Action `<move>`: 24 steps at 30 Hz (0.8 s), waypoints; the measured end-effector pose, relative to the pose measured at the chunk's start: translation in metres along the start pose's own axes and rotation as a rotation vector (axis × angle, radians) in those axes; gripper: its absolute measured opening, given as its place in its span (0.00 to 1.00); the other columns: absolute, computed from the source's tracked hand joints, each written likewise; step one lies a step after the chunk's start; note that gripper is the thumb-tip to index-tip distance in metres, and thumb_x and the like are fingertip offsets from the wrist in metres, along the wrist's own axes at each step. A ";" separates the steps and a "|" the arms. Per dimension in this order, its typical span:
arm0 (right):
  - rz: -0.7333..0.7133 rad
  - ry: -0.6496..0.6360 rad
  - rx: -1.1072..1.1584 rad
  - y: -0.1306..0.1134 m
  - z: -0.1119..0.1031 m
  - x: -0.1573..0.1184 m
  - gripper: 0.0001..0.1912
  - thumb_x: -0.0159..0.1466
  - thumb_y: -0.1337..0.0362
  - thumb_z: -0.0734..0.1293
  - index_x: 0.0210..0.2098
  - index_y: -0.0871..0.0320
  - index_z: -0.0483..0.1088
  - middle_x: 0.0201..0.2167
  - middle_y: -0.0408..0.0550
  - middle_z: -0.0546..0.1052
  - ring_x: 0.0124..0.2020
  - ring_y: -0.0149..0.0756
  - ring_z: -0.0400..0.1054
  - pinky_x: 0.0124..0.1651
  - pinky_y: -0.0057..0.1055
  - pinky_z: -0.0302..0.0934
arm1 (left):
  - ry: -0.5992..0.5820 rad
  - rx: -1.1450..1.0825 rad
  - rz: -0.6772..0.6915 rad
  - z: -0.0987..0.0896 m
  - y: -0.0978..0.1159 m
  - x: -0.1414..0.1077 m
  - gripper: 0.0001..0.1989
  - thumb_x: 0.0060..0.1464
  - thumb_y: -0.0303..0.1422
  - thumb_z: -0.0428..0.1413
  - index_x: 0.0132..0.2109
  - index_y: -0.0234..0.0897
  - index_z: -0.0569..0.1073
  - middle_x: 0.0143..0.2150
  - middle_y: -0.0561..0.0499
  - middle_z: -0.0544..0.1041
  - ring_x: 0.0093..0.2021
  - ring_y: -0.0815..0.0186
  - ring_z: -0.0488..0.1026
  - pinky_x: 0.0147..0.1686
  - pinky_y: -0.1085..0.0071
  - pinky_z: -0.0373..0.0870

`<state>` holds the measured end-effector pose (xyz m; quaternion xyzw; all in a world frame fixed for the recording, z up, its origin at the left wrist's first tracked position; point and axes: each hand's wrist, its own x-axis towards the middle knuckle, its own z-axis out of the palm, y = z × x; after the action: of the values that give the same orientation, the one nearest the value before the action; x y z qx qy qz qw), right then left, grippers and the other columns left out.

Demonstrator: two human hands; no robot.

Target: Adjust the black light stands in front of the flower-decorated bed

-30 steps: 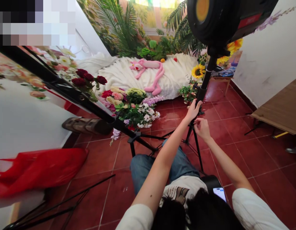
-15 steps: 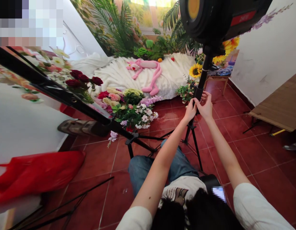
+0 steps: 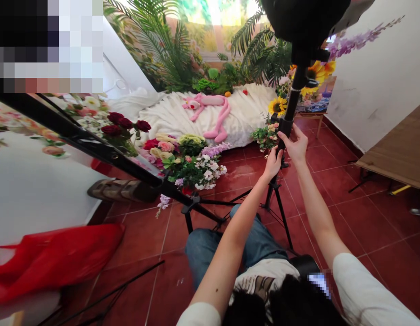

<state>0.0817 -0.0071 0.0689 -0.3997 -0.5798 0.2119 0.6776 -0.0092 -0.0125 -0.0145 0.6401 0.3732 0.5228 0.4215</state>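
Observation:
A black light stand (image 3: 291, 105) rises in front of me on spread legs, with a dark lamp head (image 3: 306, 25) at its top, partly cut off by the frame. My right hand (image 3: 296, 146) grips the pole at its thick collar, thumb on the near side and fingers behind. Just below, my left hand (image 3: 274, 165) is closed round the pole from the left. Parts of the fingers on both hands are hidden behind the pole.
A second black stand (image 3: 135, 170) slants across the left. Flower bunches (image 3: 192, 158) stand before a white-draped bed (image 3: 155, 111) with a pink plush toy (image 3: 213, 102). A red bag (image 3: 60, 253) lies left; a brown board (image 3: 396, 145) is right.
My right hand has shifted higher on the pole than my left, which now sits lower. The lamp head has turned, so its yellow disc and red label no longer show. The view has tilted slightly.

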 end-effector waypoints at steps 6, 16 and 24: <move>-0.094 -0.001 0.068 -0.021 -0.001 0.031 0.30 0.55 0.52 0.76 0.54 0.56 0.72 0.48 0.47 0.79 0.57 0.43 0.71 0.58 0.45 0.69 | -0.003 0.012 -0.019 0.000 0.003 -0.002 0.23 0.65 0.49 0.44 0.56 0.37 0.67 0.45 0.46 0.76 0.46 0.65 0.73 0.53 0.67 0.68; -0.074 0.019 -0.021 -0.047 -0.003 0.025 0.28 0.59 0.51 0.73 0.55 0.53 0.69 0.51 0.47 0.78 0.54 0.37 0.73 0.57 0.36 0.71 | 0.046 0.040 -0.016 0.004 0.000 -0.002 0.24 0.66 0.48 0.43 0.59 0.38 0.66 0.54 0.41 0.75 0.54 0.61 0.72 0.57 0.63 0.66; 0.013 -0.160 -0.380 -0.046 -0.050 -0.060 0.09 0.64 0.61 0.67 0.42 0.57 0.73 0.40 0.48 0.80 0.40 0.35 0.76 0.47 0.36 0.74 | 0.029 0.011 0.008 0.002 -0.004 0.001 0.23 0.65 0.48 0.45 0.58 0.39 0.66 0.55 0.42 0.75 0.55 0.62 0.71 0.58 0.64 0.66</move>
<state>0.1066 -0.0942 0.0675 -0.5059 -0.6589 0.1341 0.5403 -0.0069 -0.0109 -0.0180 0.6365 0.3795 0.5315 0.4103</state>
